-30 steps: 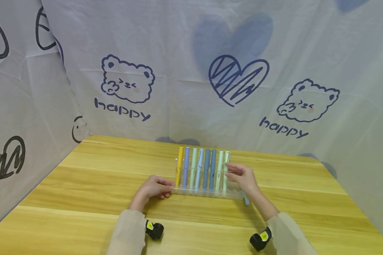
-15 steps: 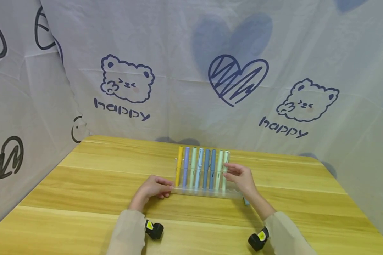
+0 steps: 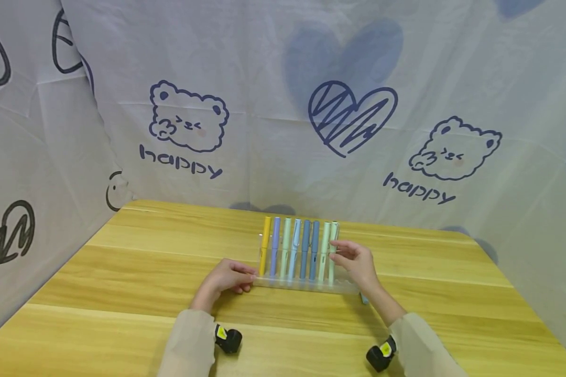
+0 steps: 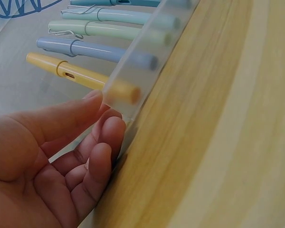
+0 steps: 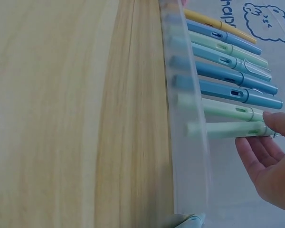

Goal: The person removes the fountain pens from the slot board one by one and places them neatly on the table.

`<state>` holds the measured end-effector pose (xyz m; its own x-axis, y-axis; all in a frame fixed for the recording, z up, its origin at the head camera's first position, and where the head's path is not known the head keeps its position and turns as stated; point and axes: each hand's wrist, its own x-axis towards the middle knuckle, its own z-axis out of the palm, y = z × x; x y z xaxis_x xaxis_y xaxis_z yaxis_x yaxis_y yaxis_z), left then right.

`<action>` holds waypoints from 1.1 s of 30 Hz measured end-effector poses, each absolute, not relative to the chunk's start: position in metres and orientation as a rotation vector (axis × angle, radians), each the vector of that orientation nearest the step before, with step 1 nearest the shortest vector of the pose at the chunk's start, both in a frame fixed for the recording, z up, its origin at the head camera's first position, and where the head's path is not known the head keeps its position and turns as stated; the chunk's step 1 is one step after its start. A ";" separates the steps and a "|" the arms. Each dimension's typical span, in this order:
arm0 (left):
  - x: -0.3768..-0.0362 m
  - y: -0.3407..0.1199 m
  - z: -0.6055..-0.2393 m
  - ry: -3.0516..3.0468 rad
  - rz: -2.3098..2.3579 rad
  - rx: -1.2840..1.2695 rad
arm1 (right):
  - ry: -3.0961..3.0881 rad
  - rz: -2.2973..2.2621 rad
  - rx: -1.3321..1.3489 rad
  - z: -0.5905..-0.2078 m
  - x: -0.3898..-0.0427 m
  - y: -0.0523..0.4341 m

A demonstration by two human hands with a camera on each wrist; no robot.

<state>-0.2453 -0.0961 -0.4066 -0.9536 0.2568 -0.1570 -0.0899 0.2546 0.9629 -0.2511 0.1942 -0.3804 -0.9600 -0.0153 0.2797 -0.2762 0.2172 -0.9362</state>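
Observation:
A clear pen stand (image 3: 302, 283) holds a row of capped pens, leaning upright side by side. My left hand (image 3: 231, 276) grips the stand's left front corner, thumb at the edge beside the yellow pen (image 4: 80, 73). At the row's right end, my right hand (image 3: 357, 262) pinches a pale green pen (image 5: 237, 129) near its cap, thumb on one side and fingers on the other. The pen's lower end rests behind the stand's front lip. A second pale green pen (image 5: 223, 108) stands close beside it. Purple, green, light blue and darker blue pens fill the row leftward.
A blue-green object (image 3: 364, 298), partly hidden by the right wrist, lies at the stand's right end. The wooden table (image 3: 292, 335) extends around the stand. A printed cloth (image 3: 273, 120) hangs behind it.
My right hand has moved slightly left with the pale green pen, which now stands closer to its neighbour. The left hand stays at the stand's corner.

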 end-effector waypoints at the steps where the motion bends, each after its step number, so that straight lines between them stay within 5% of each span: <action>1: -0.245 -0.096 -0.407 2.248 1.754 0.153 | -2.268 1.811 0.287 -0.380 -0.251 0.194; 33: -0.244 -0.096 -0.403 2.253 1.737 0.155 | -2.180 1.678 0.212 -0.366 -0.246 0.203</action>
